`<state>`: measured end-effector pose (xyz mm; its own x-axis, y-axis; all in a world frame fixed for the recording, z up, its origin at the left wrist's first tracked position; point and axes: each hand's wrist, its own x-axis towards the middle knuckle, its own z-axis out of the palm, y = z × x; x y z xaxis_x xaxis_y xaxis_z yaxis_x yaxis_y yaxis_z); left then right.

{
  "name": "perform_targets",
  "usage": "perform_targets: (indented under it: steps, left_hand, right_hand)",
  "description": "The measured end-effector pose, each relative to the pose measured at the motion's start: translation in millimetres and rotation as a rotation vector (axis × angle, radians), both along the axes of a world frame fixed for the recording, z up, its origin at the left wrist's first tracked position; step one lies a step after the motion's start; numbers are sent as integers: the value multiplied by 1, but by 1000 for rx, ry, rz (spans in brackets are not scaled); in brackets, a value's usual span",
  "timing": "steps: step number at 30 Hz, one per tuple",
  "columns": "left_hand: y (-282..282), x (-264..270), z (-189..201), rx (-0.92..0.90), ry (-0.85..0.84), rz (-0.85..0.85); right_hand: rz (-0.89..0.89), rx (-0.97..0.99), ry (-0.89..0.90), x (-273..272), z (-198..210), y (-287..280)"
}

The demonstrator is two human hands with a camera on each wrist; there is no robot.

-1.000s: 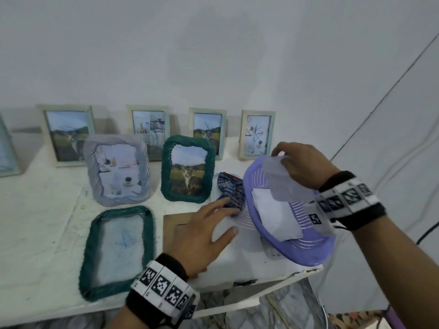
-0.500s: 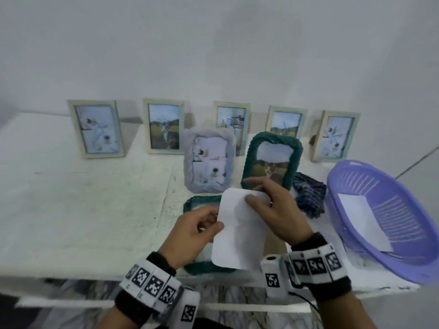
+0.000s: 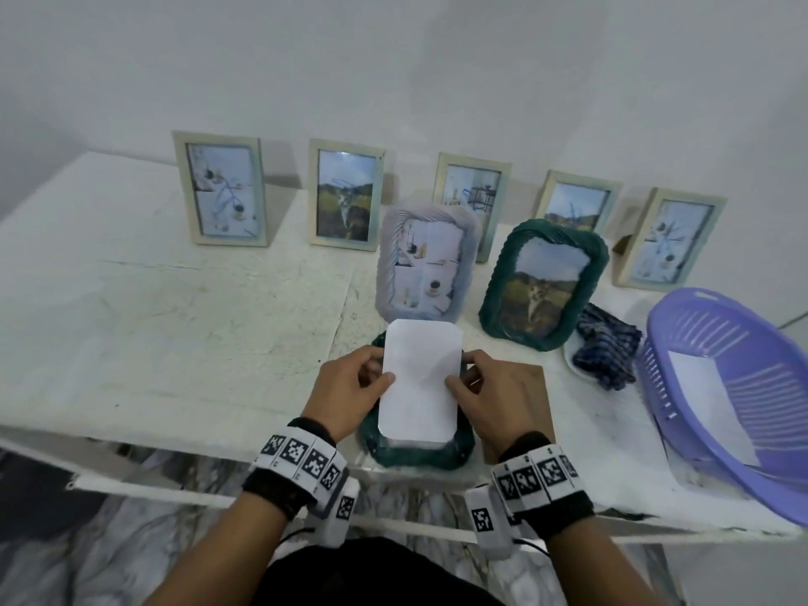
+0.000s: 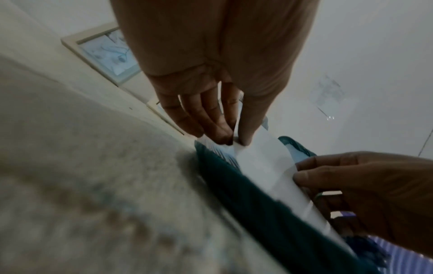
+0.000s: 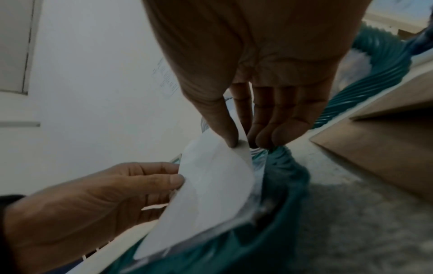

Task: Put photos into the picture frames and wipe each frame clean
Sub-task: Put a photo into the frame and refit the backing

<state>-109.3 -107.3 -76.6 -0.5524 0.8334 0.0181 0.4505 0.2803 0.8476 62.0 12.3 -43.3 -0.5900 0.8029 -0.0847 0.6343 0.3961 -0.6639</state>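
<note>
A white photo (image 3: 419,387), blank side up, is held over a dark green braided frame (image 3: 419,452) that lies flat at the table's front edge. My left hand (image 3: 350,395) pinches the photo's left edge between thumb and fingers (image 4: 225,133). My right hand (image 3: 489,395) pinches its right edge (image 5: 236,137). The photo's lower end meets the frame's opening (image 5: 257,176). A blue patterned cloth (image 3: 605,347) lies to the right, beside a purple basket (image 3: 682,387) holding another white photo (image 3: 708,400).
A brown backing board (image 3: 533,387) lies under my right hand. Two braided frames with photos, grey (image 3: 426,264) and green (image 3: 542,282), stand behind. Several pale wooden frames (image 3: 223,190) line the wall. The table edge (image 3: 175,448) runs just in front of the flat frame.
My right hand took a photo out of the basket and brought it left over the flat green frame. My left hand joined it, and both now pinch the photo, lowered squarely onto the frame.
</note>
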Motion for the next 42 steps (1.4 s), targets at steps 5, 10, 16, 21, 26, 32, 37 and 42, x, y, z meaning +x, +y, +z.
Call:
perform_targets:
  steps: [5, 10, 16, 21, 26, 32, 37, 42]
  left_hand:
    - [-3, 0, -16, -41, 120, -19]
    - [-6, 0, -27, -70, 129, -7]
    - [-6, 1, -32, -43, 107, -1]
    - [-7, 1, -35, -18, 118, 0]
    - [-7, 1, -37, -4, 108, 3]
    - [-13, -1, -36, 28, 103, -5]
    - [-18, -1, -40, 99, 126, -45]
    - [-21, 0, -42, 153, 118, -56]
  right_hand:
    - [-15, 3, -76, -3, -21, 2]
    - [5, 25, -96, -3, -27, 1]
    - [22, 10, -138, -2, -30, 3]
    - [33, 7, -152, -4, -31, 4]
    - [40, 7, -152, -4, -32, 4]
    - [-7, 320, -103, 18, -14, 10]
    - [-128, 222, -484, 48, -9, 11]
    - [-195, 140, -506, 64, -23, 2]
